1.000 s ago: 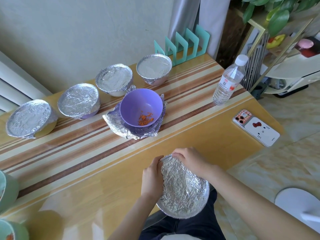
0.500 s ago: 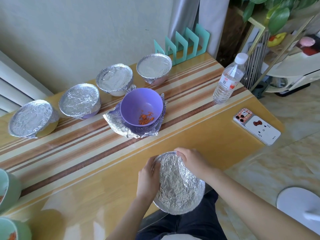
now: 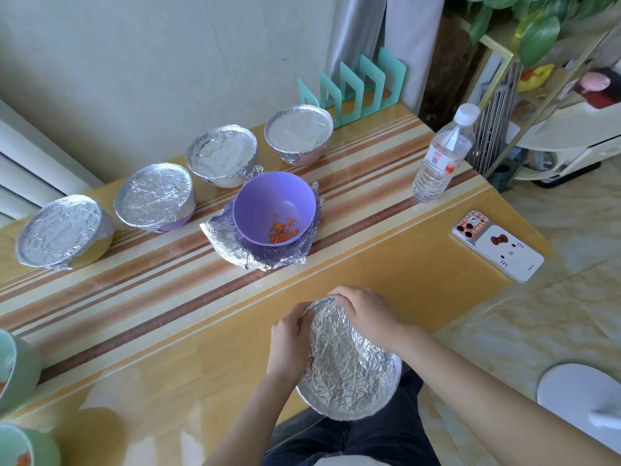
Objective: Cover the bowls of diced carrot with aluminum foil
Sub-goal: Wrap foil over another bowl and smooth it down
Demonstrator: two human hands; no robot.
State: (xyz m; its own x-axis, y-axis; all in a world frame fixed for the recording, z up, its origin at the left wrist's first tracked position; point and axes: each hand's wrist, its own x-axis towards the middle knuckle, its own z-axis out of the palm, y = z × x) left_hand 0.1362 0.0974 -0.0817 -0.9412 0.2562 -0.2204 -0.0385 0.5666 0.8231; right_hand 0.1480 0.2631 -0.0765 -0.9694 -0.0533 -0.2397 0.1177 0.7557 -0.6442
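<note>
Gripping the foil-wrapped bowl [image 3: 349, 361], left hand [image 3: 290, 344] and right hand [image 3: 368, 314] have tilted it slightly further up.

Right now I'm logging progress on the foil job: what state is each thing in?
Four back bowls: covered with foil.
Purple bowl: uncovered, diced carrot inside, standing on loose foil.
Foil piece: crumpled, dome-shaped, held by left hand and right hand.
Water bottle: capped, upright.
Phone: face down.

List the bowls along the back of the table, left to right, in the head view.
Foil-covered yellow bowl → foil-covered purple bowl → foil-covered white bowl → uncovered purple bowl with diced carrot → foil-covered pink bowl.
</note>
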